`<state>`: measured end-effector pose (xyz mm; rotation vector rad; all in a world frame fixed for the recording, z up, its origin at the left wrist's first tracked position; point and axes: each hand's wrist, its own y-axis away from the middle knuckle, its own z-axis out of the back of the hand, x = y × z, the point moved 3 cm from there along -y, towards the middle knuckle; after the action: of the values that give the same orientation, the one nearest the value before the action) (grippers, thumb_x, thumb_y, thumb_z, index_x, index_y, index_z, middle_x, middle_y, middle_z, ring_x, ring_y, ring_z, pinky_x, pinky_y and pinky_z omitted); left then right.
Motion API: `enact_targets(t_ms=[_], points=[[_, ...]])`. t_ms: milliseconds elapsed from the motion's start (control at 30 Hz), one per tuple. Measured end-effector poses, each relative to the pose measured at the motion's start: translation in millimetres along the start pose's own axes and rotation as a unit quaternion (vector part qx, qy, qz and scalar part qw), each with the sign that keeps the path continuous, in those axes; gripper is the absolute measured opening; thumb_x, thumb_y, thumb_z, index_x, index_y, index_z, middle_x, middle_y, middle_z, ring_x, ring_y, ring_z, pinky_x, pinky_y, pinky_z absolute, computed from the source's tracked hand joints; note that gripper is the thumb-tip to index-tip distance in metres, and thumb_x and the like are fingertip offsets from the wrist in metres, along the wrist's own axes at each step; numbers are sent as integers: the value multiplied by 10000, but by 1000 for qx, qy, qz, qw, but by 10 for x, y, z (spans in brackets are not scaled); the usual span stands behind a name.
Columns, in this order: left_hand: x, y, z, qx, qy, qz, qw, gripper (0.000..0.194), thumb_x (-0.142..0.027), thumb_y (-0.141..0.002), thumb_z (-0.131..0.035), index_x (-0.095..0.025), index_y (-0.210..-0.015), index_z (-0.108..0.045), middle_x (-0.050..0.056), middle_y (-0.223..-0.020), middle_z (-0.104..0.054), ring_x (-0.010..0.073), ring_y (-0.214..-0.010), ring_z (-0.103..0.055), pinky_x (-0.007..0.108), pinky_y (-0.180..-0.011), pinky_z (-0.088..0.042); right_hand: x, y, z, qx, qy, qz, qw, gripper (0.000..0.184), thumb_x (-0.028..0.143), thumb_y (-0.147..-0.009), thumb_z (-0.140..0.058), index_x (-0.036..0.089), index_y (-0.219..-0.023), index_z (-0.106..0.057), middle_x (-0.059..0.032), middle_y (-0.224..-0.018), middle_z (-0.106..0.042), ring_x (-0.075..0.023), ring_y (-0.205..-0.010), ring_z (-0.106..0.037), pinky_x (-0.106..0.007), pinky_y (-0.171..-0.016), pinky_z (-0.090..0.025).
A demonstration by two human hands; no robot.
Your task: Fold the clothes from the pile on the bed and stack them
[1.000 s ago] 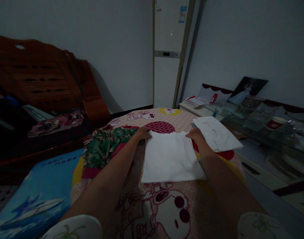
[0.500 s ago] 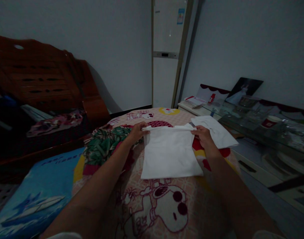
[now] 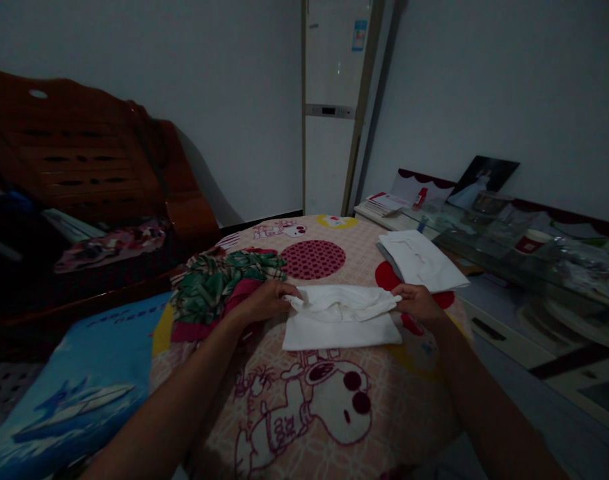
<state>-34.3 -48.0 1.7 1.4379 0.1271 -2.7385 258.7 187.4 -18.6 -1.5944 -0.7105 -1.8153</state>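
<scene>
A white T-shirt (image 3: 342,333), partly folded, lies on the patterned cloth cover (image 3: 209,413) in front of me. Its far edge is turned over toward me, leaving a loose, wrinkled upper layer across a flat lower one. My left hand (image 3: 269,301) pinches the left corner of that upper layer. At the opposite corner, my right hand (image 3: 419,305) has its fingers closed on the fabric. Beyond my right hand rests another folded white garment (image 3: 424,260), with a grey edge showing beneath it. Crumpled green patterned cloth (image 3: 204,293) is heaped beside my left hand.
On the left stand a wooden bench (image 3: 84,167) and a blue printed cushion (image 3: 84,387). To the right, a glass-topped cabinet (image 3: 484,233) carries a paper cup (image 3: 532,242), a photo (image 3: 484,180) and clutter. A tall white air conditioner (image 3: 329,160) fills the corner.
Both hands have come down toward me, bringing the T-shirt's far edge over its near part. The shirt now covers less depth, and the red dotted circle behind it is uncovered.
</scene>
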Motion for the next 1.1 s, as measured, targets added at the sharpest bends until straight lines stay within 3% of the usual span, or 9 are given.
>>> enact_targets(t_ms=[100, 200, 300, 400, 533, 633, 833, 967, 1100], points=[[-29, -3, 46, -28, 13, -4, 1000, 203, -242, -764, -593, -150, -870, -741, 20, -838, -728, 146, -763, -626, 206, -709, -473, 7, 5, 45, -12, 6, 18, 1000, 313, 291, -520, -858, 178, -770, -708, -41, -747, -746, -183, -669, -685, -296, -665, -547], [-20, 58, 2, 35, -1, -3, 999, 223, -216, -764, -604, -153, -916, -755, 30, -890, -742, 153, -801, -641, 209, -742, -480, -38, 26, 72, 24, 35, 21, 999, 254, 313, -558, -835, 186, -747, -721, -40, -748, -745, -201, -703, -696, -322, -702, -557], [-28, 147, -34, 112, -29, -15, 993, 228, -223, -765, -647, -156, -944, -771, 37, -908, -750, 160, -826, -652, 204, -756, -481, -69, 61, 69, 115, 102, 34, 988, 194, 328, -627, -784, 181, -751, -762, -78, -847, -765, -246, -855, -712, -379, -841, -548], [-88, 135, 8, 131, -42, -14, 990, 253, -346, -843, -628, -145, -900, -770, 29, -799, -739, 142, -718, -640, 188, -648, -468, 7, 75, 80, 138, 158, 59, 976, 187, 308, -709, -694, 187, -813, -792, -92, -912, -773, -265, -953, -702, -400, -909, -522], [-258, -124, 9, 5, -89, -70, 994, 329, -396, -919, -536, -152, -945, -756, 49, -904, -758, 164, -814, -677, 218, -729, -502, 245, -11, -35, 55, 199, 110, 972, 243, 307, -810, -597, 176, -881, -789, -93, -894, -769, -237, -849, -707, -366, -799, -556], [-327, -354, -247, -54, -147, -134, 978, 355, -330, -962, -450, -177, -1166, -697, 85, -1188, -714, 204, -1097, -652, 309, -973, -479, 313, -141, -321, 59, 244, 171, 953, 304, 299, -868, -540, 168, -1020, -770, -107, -1010, -760, -251, -944, -703, -384, -856, -557], [-111, -519, -854, 13, -239, -166, 957, 454, -324, -999, -356, -197, -1407, -511, 107, -1468, -508, 203, -1373, -457, 420, -1176, -303, -177, -340, -733, 62, 366, 304, 877, 405, 328, -957, -431, 196, -1267, -657, -126, -1306, -648, -264, -1216, -596, -479, -1067, -458], [-22, -488, -915, 56, -265, -158, 950, 483, -335, -1017, -305, -209, -1468, -427, 105, -1528, -425, 208, -1446, -344, 474, -1214, -191, -465, -363, -735, 51, 407, 337, 847, 429, 323, -987, -387, 225, -1360, -575, -102, -1370, -605, -232, -1273, -549, -485, -1104, -423], [-81, -453, -879, 59, -255, -165, 951, 538, -404, -1023, -295, -227, -1531, -303, 105, -1577, -337, 208, -1472, -287, 468, -1218, -162, -457, -336, -723, 58, 429, 346, 833, 443, 332, -1000, -371, 185, -1369, -569, -139, -1369, -599, -251, -1272, -549, -491, -1095, -429]])
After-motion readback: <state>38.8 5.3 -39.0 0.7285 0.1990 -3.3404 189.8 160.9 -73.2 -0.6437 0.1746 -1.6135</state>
